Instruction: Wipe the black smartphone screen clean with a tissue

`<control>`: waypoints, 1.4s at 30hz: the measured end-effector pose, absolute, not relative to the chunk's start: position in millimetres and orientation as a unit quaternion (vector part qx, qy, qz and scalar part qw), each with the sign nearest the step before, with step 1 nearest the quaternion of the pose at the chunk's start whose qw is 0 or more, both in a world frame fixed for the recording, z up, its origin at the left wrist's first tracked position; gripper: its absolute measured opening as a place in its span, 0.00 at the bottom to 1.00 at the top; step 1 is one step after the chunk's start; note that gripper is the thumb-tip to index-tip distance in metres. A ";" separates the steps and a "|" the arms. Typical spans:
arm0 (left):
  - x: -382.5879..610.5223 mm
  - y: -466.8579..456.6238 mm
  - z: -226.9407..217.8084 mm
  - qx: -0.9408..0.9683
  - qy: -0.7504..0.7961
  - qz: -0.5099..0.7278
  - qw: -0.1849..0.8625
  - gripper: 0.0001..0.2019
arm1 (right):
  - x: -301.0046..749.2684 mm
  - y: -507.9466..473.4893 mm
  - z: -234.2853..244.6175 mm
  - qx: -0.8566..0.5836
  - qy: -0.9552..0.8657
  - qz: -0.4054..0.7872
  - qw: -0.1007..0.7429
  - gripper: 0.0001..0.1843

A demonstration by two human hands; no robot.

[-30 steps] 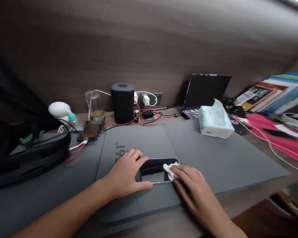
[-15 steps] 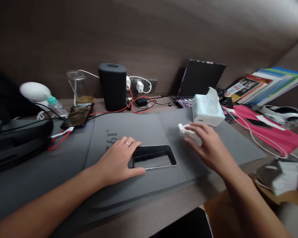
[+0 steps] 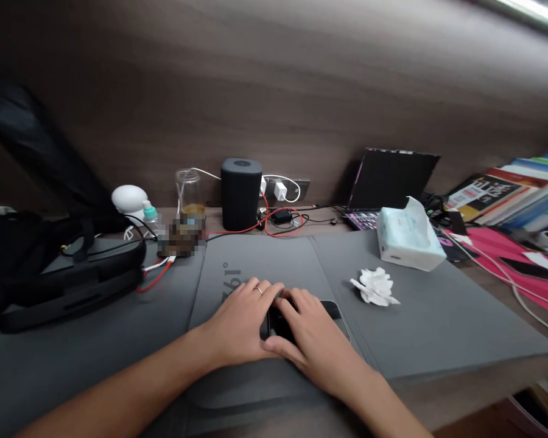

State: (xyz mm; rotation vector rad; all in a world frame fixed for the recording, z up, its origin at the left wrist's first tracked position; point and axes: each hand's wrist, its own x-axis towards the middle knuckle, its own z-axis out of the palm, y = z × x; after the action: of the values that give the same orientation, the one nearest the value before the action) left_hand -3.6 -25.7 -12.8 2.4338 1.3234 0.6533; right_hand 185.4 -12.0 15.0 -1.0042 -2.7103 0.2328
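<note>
A smartphone (image 3: 334,312) lies flat on the grey desk mat (image 3: 265,258), its dark screen facing up. My left hand (image 3: 240,319) grips its left end, with a ring on one finger. Over the phone's middle, my right hand (image 3: 315,337) spans it from the far edge to the near edge, thumb and fingers touching or nearly touching those of my left hand. Much of the screen is hidden beneath the two hands. A crumpled white tissue (image 3: 375,287) rests on the mat to the right, apart from my right hand. Behind it stands an open tissue pack (image 3: 404,246).
A black speaker (image 3: 242,194), a glass jar (image 3: 190,188) and red and black cables line the wall. An open laptop (image 3: 395,182) stands behind the tissue pack. Books (image 3: 497,188) lean at far right. A black bag (image 3: 68,286) sits on the left.
My right hand has let go of the crumpled tissue, leaving it on the mat, and moved left onto the smartphone. My left hand stays at the phone's left end. The view has shifted.
</note>
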 end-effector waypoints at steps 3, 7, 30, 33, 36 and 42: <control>-5.0 -27.4 -13.0 0.850 0.449 0.232 0.147 0.37 | 183.0 -13.9 14.2 -0.341 -0.930 0.071 0.115 0.26; -6.0 -28.0 -13.2 0.851 0.452 0.225 0.144 0.37 | 176.5 -16.0 14.0 -0.350 -0.927 0.075 0.109 0.25; -5.6 -27.8 -11.7 0.844 0.475 0.218 0.119 0.36 | 167.2 -11.6 7.6 -0.376 -0.913 0.083 0.138 0.23; -6.1 -27.7 -10.3 0.848 0.472 0.211 0.114 0.35 | 166.4 -11.3 8.7 -0.380 -0.911 0.089 0.133 0.24; -6.3 -28.0 -9.7 0.844 0.481 0.207 0.114 0.35 | 166.1 -10.7 9.1 -0.384 -0.909 0.095 0.128 0.25; -6.8 -28.5 -10.5 0.844 0.484 0.199 0.113 0.37 | 164.7 -11.0 5.8 -0.387 -0.908 0.090 0.136 0.27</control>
State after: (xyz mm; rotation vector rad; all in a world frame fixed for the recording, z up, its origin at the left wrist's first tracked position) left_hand -6.8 -28.5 -10.5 2.4769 1.4206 0.5843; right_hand 164.7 -11.0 5.8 -1.1198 -2.6272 0.2616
